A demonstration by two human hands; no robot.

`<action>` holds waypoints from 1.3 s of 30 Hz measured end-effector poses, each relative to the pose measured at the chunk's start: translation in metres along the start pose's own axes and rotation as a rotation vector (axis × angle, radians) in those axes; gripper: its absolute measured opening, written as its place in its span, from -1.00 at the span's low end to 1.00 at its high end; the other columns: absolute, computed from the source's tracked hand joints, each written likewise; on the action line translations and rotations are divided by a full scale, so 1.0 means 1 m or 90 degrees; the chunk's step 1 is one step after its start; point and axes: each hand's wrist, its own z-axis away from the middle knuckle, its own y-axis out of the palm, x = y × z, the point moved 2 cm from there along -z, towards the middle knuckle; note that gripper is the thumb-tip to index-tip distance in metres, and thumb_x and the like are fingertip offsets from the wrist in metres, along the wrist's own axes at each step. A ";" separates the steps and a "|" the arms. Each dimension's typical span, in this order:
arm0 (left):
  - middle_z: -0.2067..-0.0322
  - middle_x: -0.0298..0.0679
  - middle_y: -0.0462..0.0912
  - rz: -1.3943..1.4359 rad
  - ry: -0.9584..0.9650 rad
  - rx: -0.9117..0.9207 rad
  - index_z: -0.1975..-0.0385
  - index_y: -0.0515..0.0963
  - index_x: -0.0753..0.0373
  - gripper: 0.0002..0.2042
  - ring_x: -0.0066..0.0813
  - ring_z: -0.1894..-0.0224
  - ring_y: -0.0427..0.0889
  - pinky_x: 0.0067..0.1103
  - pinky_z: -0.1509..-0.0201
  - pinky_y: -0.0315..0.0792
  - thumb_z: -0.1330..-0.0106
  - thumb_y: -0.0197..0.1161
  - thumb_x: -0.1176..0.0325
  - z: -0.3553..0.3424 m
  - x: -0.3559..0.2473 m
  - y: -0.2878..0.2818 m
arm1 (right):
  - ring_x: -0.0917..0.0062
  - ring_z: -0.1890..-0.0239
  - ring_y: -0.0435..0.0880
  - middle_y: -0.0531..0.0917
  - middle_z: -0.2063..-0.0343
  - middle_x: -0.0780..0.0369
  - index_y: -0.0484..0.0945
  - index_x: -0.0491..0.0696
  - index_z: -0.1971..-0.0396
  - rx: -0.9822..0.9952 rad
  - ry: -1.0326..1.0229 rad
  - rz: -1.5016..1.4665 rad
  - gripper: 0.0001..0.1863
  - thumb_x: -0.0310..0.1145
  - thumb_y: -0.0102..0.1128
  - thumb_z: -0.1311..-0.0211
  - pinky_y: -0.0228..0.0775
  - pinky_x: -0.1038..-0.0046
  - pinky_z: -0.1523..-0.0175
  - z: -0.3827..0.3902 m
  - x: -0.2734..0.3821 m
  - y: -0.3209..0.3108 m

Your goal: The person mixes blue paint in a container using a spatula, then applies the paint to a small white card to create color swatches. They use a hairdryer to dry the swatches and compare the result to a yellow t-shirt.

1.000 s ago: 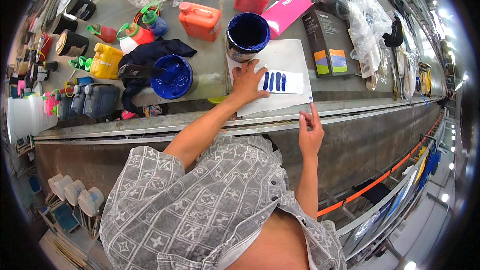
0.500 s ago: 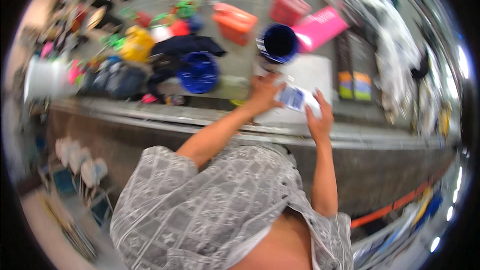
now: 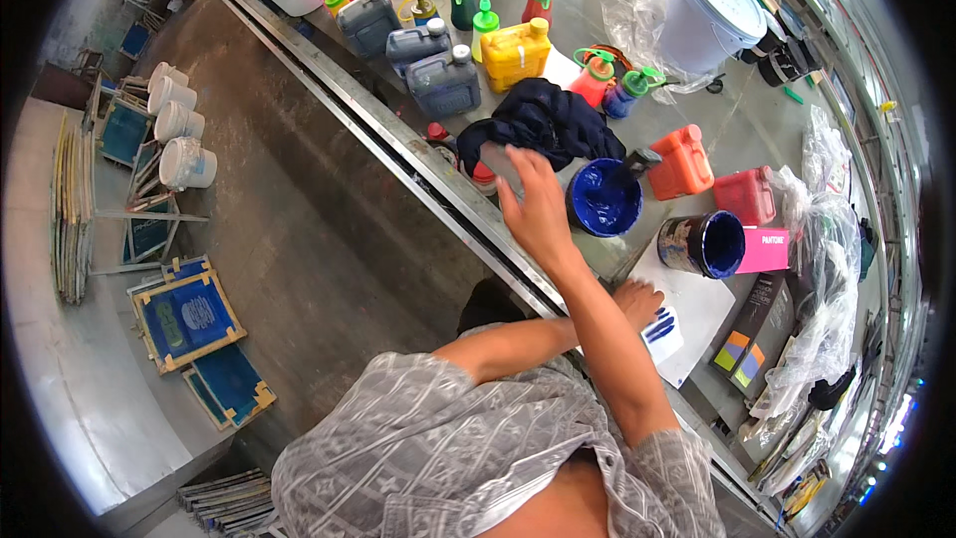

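Grey surface (image 3: 742, 125) carries dark cloth (image 3: 553, 120), blue-paint tub (image 3: 607, 207). Striped card (image 3: 660, 327) over white sheet (image 3: 703, 307); left hand (image 3: 637, 304) at its edge, fingers bent, grip unclear. Right hand (image 3: 538, 203) by cloth, hold unclear. Framed blue panels (image 3: 189, 316) far left.

Near the front edge of the tabletop (image 3: 727, 130), the left hand (image 3: 635, 305) sits beside a blue-striped card (image 3: 661, 331), the right hand (image 3: 536, 207) near a dark cloth (image 3: 550, 122).

Screen-printing workshop: framed screens (image 3: 187, 314), blue ink tub (image 3: 604, 204), colour-streaked card (image 3: 661, 327), plastic jugs (image 3: 515, 54), long metal bench (image 3: 573, 5).
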 end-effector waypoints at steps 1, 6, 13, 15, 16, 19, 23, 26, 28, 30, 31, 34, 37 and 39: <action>0.29 -0.19 0.50 0.146 -0.068 0.039 0.36 0.49 0.26 -0.76 -0.21 0.15 0.46 -0.34 0.13 0.33 -0.12 0.31 0.25 0.013 0.004 -0.007 | 0.07 0.00 0.46 0.49 0.04 0.06 0.48 -0.15 0.00 -0.043 0.016 0.041 -0.58 -0.49 0.21 -0.08 0.31 0.21 -0.11 -0.015 -0.018 0.024; 0.44 -0.27 0.51 0.621 -0.054 -0.132 0.40 0.41 0.28 -0.82 -0.36 0.36 0.49 -0.40 0.24 0.38 -0.25 0.26 0.33 0.078 0.060 -0.022 | 0.14 0.11 0.50 0.52 0.14 0.10 0.60 -0.09 0.19 0.035 0.163 0.271 -0.66 -0.46 0.27 0.07 0.36 0.21 0.02 -0.045 -0.093 0.094; 0.11 -0.09 0.53 0.531 -0.023 -0.122 0.46 0.39 0.23 -0.78 -0.43 0.05 0.44 -0.50 -0.04 0.31 -0.21 0.33 0.33 0.097 0.085 0.008 | 0.10 0.35 0.66 0.66 0.46 0.06 0.57 -0.05 0.45 -0.031 0.218 0.197 -0.90 -0.47 0.17 0.05 0.48 0.11 0.20 -0.050 -0.123 0.100; 0.01 -0.07 0.49 0.655 -0.018 -0.077 0.45 0.39 0.22 -0.78 -0.46 0.00 0.43 -0.51 -0.05 0.31 -0.21 0.34 0.33 0.097 0.074 -0.007 | 0.07 0.35 0.68 0.66 0.46 0.01 0.57 -0.06 0.45 0.029 0.324 0.219 -0.90 -0.47 0.15 0.03 0.50 0.09 0.21 -0.051 -0.118 0.098; -0.04 -0.06 0.47 0.672 -0.024 -0.035 0.44 0.39 0.22 -0.78 -0.49 -0.01 0.42 -0.52 -0.04 0.32 -0.21 0.34 0.34 0.097 0.068 -0.015 | 0.05 0.35 0.68 0.66 0.47 -0.02 0.57 -0.07 0.44 0.048 0.323 0.232 -0.89 -0.48 0.14 0.04 0.50 0.09 0.21 -0.050 -0.110 0.094; -0.09 -0.07 0.44 0.621 0.004 0.050 0.42 0.39 0.22 -0.80 -0.53 0.05 0.45 -0.54 0.00 0.36 -0.23 0.33 0.36 0.086 0.054 -0.033 | 0.11 0.15 0.51 0.50 0.26 0.02 0.45 -0.13 0.44 0.052 0.127 0.074 -0.69 -0.39 0.37 0.19 0.41 0.15 0.11 -0.031 -0.065 0.069; 0.13 -0.22 0.59 0.571 -0.183 0.118 0.36 0.43 0.24 -0.84 -0.72 0.24 0.49 -0.67 0.18 0.42 -0.22 0.31 0.44 0.069 0.044 -0.024 | 0.19 0.25 0.61 0.59 0.29 0.10 0.47 -0.10 0.26 0.210 0.057 -0.226 -0.64 -0.42 0.39 0.09 0.46 0.33 0.17 0.035 0.015 0.002; 0.04 -0.07 0.58 0.670 -0.114 0.139 0.35 0.41 0.26 -0.81 -0.59 0.22 0.54 -0.59 0.16 0.48 -0.22 0.32 0.40 0.067 0.019 -0.030 | 0.44 0.31 0.65 0.64 0.30 0.18 0.49 -0.11 0.20 0.109 0.142 -0.393 -0.75 -0.46 0.29 -0.11 0.50 0.46 0.15 0.118 0.048 -0.075; 0.10 -0.13 0.60 0.501 -0.184 0.167 0.12 0.46 0.29 -0.73 -0.42 0.10 0.57 -0.49 0.03 0.48 -0.24 0.30 0.38 0.068 -0.002 -0.036 | 0.58 0.26 0.64 0.64 0.25 0.23 0.49 -0.14 0.23 0.018 0.214 -0.481 -0.82 -0.49 0.25 -0.18 0.50 0.51 0.09 0.171 0.061 -0.106; 0.13 -0.13 0.61 0.414 -0.343 0.232 0.06 0.46 0.39 -0.69 -0.38 0.08 0.59 -0.47 -0.02 0.48 -0.26 0.27 0.40 0.077 -0.027 -0.047 | 0.65 0.26 0.62 0.64 0.27 0.25 0.47 -0.13 0.33 -0.078 0.317 -0.632 -0.87 -0.50 0.26 -0.19 0.48 0.55 0.09 0.229 0.060 -0.141; 0.14 -0.11 0.61 0.445 -0.251 0.233 0.07 0.45 0.41 -0.71 -0.40 0.10 0.60 -0.51 0.01 0.50 -0.26 0.25 0.46 0.071 -0.060 -0.025 | 0.67 0.27 0.61 0.65 0.30 0.26 0.46 -0.12 0.39 -0.150 0.391 -0.767 -0.86 -0.49 0.28 -0.17 0.47 0.57 0.12 0.276 0.061 -0.168; -0.02 0.04 0.52 0.519 0.024 0.410 0.37 0.39 0.32 -0.88 -0.50 0.12 0.59 -0.57 0.07 0.51 -0.25 0.22 0.53 0.038 -0.171 0.081 | 0.72 0.44 0.56 0.61 0.52 0.32 0.44 -0.09 0.46 -0.416 0.503 -0.457 -0.78 -0.39 0.35 -0.12 0.36 0.67 0.35 0.422 0.056 -0.255; -0.09 0.07 0.47 0.491 0.155 0.585 0.39 0.39 0.29 -0.87 -0.50 0.11 0.58 -0.59 0.08 0.50 -0.26 0.25 0.49 0.071 -0.282 0.216 | 0.64 0.39 0.62 0.67 0.44 0.24 0.50 -0.14 0.39 -0.639 0.612 -0.447 -0.80 -0.34 0.30 -0.17 0.44 0.62 0.27 0.582 0.093 -0.282; 0.24 -0.30 0.59 0.401 0.191 0.713 0.40 0.40 0.26 -0.86 -0.70 0.24 0.51 -0.67 0.18 0.42 -0.27 0.26 0.47 0.109 -0.355 0.294 | 0.56 0.28 0.67 0.70 0.36 0.15 0.55 -0.16 0.32 -0.806 0.560 -0.525 -0.75 -0.24 0.23 -0.24 0.51 0.54 0.14 0.665 0.116 -0.284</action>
